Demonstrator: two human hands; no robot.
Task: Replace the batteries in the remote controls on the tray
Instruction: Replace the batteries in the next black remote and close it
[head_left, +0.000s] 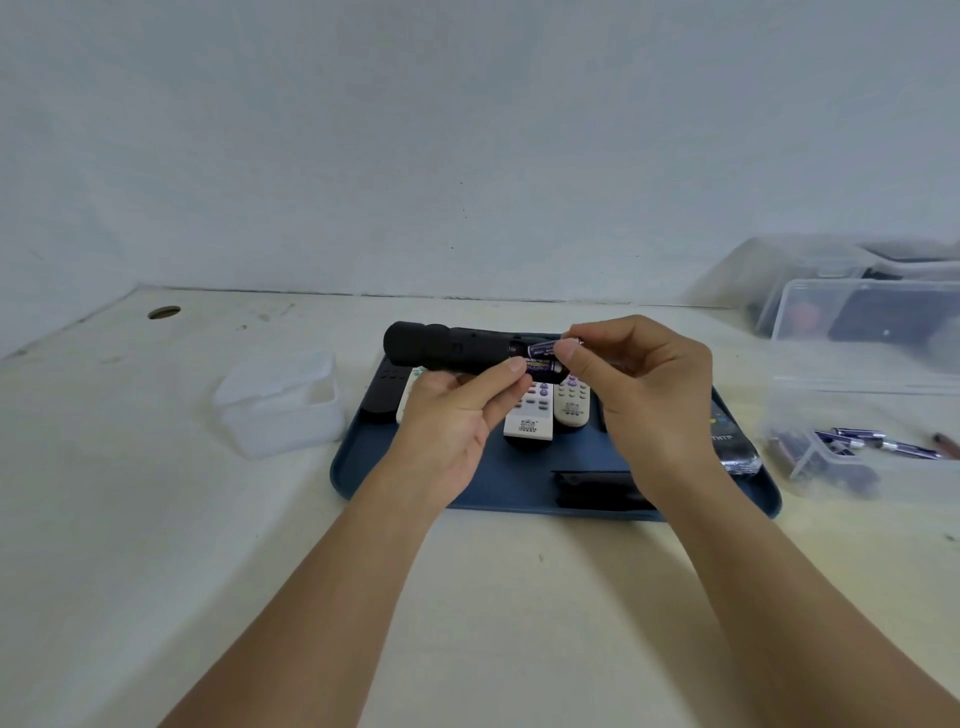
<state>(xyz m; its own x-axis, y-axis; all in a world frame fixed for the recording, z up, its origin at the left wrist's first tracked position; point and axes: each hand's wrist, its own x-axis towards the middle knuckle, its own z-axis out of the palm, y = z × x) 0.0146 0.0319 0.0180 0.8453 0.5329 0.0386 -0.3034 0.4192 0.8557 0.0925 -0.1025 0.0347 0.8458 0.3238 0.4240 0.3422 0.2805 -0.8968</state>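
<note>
Above the blue tray (524, 483), my left hand (457, 415) grips a black microphone-shaped device (441, 348) lying sideways, its round head to the left. Its open right end shows purple batteries (543, 358). My right hand (639, 384) pinches the upper purple battery at that open end between thumb and forefinger. On the tray lie two white remotes (530, 413), a black remote (382, 392) at the left and another black remote (732, 447) at the right, partly hidden by my right wrist. A black cover (592, 488) lies near the tray's front edge.
A small translucent white box (280, 405) stands left of the tray. At the right, a clear plastic box (857, 431) holds several purple batteries (878, 441). More clear containers (831, 291) stand behind it by the wall. A round hole (164, 312) marks the table's far left.
</note>
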